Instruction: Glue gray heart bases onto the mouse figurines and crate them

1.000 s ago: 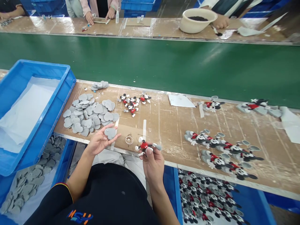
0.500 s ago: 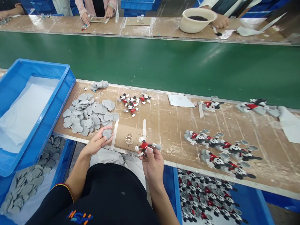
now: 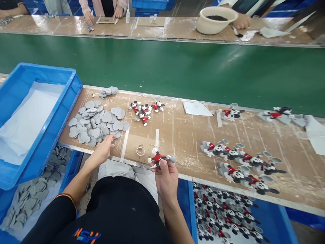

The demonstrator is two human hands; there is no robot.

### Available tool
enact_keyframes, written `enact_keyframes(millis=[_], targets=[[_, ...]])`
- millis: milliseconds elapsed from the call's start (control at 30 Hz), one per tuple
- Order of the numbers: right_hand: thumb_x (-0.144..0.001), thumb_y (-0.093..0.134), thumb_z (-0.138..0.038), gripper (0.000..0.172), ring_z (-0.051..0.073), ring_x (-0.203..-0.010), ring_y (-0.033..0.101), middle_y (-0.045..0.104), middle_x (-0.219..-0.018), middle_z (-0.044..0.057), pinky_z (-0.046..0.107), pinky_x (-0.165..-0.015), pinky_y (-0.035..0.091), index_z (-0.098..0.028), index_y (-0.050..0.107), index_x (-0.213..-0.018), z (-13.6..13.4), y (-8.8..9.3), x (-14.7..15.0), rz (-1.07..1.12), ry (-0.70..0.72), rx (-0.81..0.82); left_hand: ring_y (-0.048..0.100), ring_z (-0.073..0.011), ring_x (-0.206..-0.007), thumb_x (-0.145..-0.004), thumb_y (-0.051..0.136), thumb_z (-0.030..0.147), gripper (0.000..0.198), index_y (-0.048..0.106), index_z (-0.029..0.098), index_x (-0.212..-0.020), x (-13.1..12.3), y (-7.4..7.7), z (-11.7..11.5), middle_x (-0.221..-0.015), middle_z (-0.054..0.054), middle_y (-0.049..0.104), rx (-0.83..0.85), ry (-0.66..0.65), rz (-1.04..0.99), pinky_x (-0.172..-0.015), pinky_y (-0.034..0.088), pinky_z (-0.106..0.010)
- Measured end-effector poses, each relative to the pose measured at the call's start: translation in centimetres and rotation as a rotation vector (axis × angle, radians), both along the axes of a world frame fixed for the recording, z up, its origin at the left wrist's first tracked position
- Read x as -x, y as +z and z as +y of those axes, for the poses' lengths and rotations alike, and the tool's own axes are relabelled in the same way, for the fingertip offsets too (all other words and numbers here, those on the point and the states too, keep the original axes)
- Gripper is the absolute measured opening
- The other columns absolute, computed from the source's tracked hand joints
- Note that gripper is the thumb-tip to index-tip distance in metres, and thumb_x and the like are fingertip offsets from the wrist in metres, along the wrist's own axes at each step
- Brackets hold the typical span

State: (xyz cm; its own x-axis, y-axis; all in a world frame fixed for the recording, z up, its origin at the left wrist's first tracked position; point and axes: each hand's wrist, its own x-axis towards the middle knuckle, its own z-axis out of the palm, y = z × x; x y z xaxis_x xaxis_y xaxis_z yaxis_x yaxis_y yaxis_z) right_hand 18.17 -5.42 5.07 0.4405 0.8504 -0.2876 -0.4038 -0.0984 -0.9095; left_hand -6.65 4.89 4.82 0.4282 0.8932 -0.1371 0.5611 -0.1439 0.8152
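In the head view, my right hand (image 3: 166, 176) is closed on a mouse figurine (image 3: 157, 157) with a red body, white head and gloves, and a grey part at its right end. The figurine lies sideways above the bench's front edge. My left hand (image 3: 101, 151) is at the lower right edge of a pile of flat grey heart-shaped pieces (image 3: 98, 120). Its fingers are turned away and partly hidden, and no piece shows in it. Between the hands, a small clear dish (image 3: 140, 150) sits on a cardboard mat (image 3: 135, 141), with a thin stick (image 3: 154, 145) near it.
Several mouse figurines (image 3: 143, 110) lie behind the mat; rows of others with grey discs (image 3: 238, 156) lie right. A blue crate (image 3: 73, 89) stands left; a bin of figurines (image 3: 228, 213) is below. Beyond the green belt (image 3: 162, 67), co-workers' hands (image 3: 118, 12) work near a cream tub (image 3: 215, 25).
My left hand has moved left and up to the pile and turned over; the grey heart-shaped piece it held no longer shows. My right hand keeps the figurine in nearly the same place.
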Motion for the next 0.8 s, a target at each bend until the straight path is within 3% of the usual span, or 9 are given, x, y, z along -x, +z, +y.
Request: enact_keyframes(millis=[167,367,500,600,667,800], targets=[[-0.084,0.069,-0.051,0.033,0.014,-0.059,0.063,0.070,-0.080,0.003,0.025,-0.046,0.047,-0.022,0.064,-0.099,0.1,0.0,0.1,0.012,0.004,0.011,0.052,-0.0268,-0.129,-0.098,0.045,0.026,0.043,0.040,0.024,-0.141,0.3,0.4,-0.1,-0.137,-0.014,0.042,0.068,0.020,-0.090,-0.106,0.052,-0.046],[-0.084,0.069,-0.051,0.033,0.015,-0.058,0.063,0.070,-0.078,0.003,0.025,-0.046,0.045,-0.022,0.064,-0.099,0.2,-0.2,-0.1,0.026,0.026,0.020,0.051,-0.0299,-0.135,-0.097,0.050,0.033,0.048,0.041,0.031,-0.145,0.6,2.0,-0.3,-0.144,-0.012,0.036,0.308,-0.023,-0.338,-0.099,0.058,-0.040],[-0.081,0.073,-0.049,0.033,0.014,-0.054,0.061,0.069,-0.075,0.001,0.024,-0.045,0.043,-0.021,0.065,-0.096,0.2,-0.1,0.0,0.071,0.022,0.018,0.065,-0.0287,-0.110,-0.086,0.070,0.035,0.049,0.057,0.029,-0.133,-0.8,3.1,-0.5,-0.132,-0.011,0.050,0.401,0.018,-0.390,-0.080,0.063,-0.035],[-0.081,0.074,-0.047,0.032,0.014,-0.056,0.062,0.069,-0.074,0.001,0.025,-0.048,0.046,-0.020,0.067,-0.096,0.1,-0.1,0.2,0.055,0.037,0.009,0.069,-0.0184,-0.081,-0.083,0.073,0.039,0.046,0.062,0.025,-0.125,-2.8,3.6,-1.3,-0.122,-0.009,0.054,0.447,0.037,-0.439,-0.067,0.061,-0.031],[-0.082,0.074,-0.045,0.032,0.015,-0.057,0.063,0.070,-0.075,0.001,0.026,-0.050,0.048,-0.019,0.067,-0.099,-0.1,-0.1,0.3,0.022,0.061,0.012,0.067,-0.0161,-0.078,-0.086,0.070,0.042,0.041,0.064,0.023,-0.121,-4.3,3.9,-1.9,-0.118,-0.009,0.056,0.396,-0.002,-0.443,-0.071,0.060,-0.031],[-0.084,0.072,-0.042,0.032,0.016,-0.062,0.065,0.071,-0.080,0.003,0.028,-0.055,0.050,-0.019,0.068,-0.105,-0.5,-0.1,0.3,-0.016,0.116,0.029,0.064,-0.0224,-0.099,-0.089,0.066,0.043,0.047,0.061,0.022,-0.131,-6.6,4.6,-2.6,-0.121,-0.012,0.058,0.315,-0.126,-0.457,-0.086,0.057,-0.033]])
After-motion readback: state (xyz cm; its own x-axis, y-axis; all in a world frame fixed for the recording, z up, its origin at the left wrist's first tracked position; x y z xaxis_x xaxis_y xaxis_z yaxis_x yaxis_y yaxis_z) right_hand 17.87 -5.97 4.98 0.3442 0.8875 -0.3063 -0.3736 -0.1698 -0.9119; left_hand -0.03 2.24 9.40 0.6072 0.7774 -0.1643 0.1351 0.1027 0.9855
